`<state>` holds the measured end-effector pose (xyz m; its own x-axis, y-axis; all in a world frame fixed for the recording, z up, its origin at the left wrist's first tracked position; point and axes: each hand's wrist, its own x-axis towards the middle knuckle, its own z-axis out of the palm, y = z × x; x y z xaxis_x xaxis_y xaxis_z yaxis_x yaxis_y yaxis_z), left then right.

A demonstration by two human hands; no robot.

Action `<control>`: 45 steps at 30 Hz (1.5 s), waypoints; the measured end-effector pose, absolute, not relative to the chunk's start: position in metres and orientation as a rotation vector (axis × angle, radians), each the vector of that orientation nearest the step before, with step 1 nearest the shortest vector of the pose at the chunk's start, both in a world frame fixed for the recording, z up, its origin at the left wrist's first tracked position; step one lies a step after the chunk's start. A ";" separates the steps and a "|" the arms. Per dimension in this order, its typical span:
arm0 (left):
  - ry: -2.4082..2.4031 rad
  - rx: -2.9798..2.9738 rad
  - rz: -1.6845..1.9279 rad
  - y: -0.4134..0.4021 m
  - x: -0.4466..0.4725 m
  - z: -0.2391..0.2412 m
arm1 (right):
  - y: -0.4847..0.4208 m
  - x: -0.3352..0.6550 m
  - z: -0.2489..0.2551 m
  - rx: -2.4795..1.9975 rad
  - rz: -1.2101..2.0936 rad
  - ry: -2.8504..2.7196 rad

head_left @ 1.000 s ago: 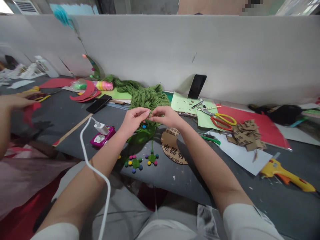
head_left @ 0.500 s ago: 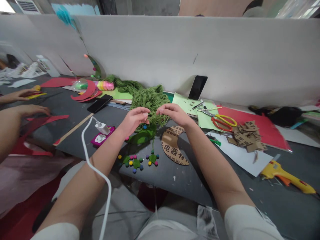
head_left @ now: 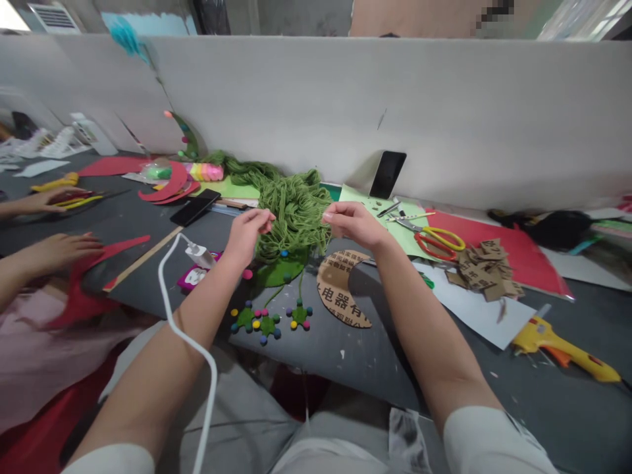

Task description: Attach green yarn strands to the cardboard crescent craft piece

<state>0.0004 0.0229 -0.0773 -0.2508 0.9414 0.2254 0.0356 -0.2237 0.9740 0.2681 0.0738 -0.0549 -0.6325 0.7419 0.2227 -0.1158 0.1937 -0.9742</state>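
Observation:
My left hand (head_left: 250,235) is raised above the table with its fingers pinched together. My right hand (head_left: 351,222) is held apart from it in a similar pinch; whatever is between the fingers of either hand is too fine to make out. Between and behind the hands lies a heap of green yarn (head_left: 291,207). Below them rests a green felt piece (head_left: 276,271), with green felt stars (head_left: 266,324) edged in coloured balls hanging on cords toward the table edge. A cardboard crescent (head_left: 336,296) with printed characters lies below my right hand.
At right are scissors (head_left: 434,242), cardboard scraps (head_left: 486,266) and a yellow glue gun (head_left: 557,345). A phone (head_left: 388,174) leans on the partition. A white cable (head_left: 190,342) crosses over my left forearm. At left, another person's hands (head_left: 64,253) are by red felt (head_left: 91,276) and scissors.
My hands have moved apart, the left one outward to the left, and its fingers have closed more. The other person's hand at left has shifted along the red felt.

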 end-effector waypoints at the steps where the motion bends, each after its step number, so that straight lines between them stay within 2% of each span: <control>1: 1.209 1.161 1.621 0.024 -0.001 -0.076 | 0.074 0.270 -0.054 -0.611 1.502 -1.809; 5: 1.130 1.218 1.635 0.016 0.004 -0.070 | 0.072 0.273 -0.048 -0.606 1.449 -1.908; 10: 1.099 1.878 1.160 -0.003 0.034 -0.065 | 0.059 0.262 -0.038 -0.478 1.498 -1.984; 13: 1.148 1.881 1.108 -0.005 0.044 -0.068 | 0.053 0.260 -0.032 -0.369 1.562 -1.893; 19: 1.321 1.742 1.235 0.009 0.029 -0.086 | 0.054 0.273 -0.023 -0.381 1.576 -1.628; 26: 1.516 1.966 0.962 0.022 0.023 -0.105 | 0.051 0.286 -0.009 -0.323 1.462 -1.476; 29: 1.553 1.945 0.961 0.023 0.024 -0.108 | 0.048 0.287 -0.005 -0.319 1.430 -1.483; 35: 1.303 1.935 1.090 0.006 0.038 -0.083 | 0.053 0.285 -0.015 -0.373 1.552 -1.718; 40: 0.967 1.770 1.009 -0.015 0.043 -0.061 | 0.060 0.284 -0.024 -0.423 1.597 -2.023; 45: 0.940 1.713 1.078 -0.032 0.039 -0.055 | 0.057 0.288 -0.021 -0.462 1.629 -2.087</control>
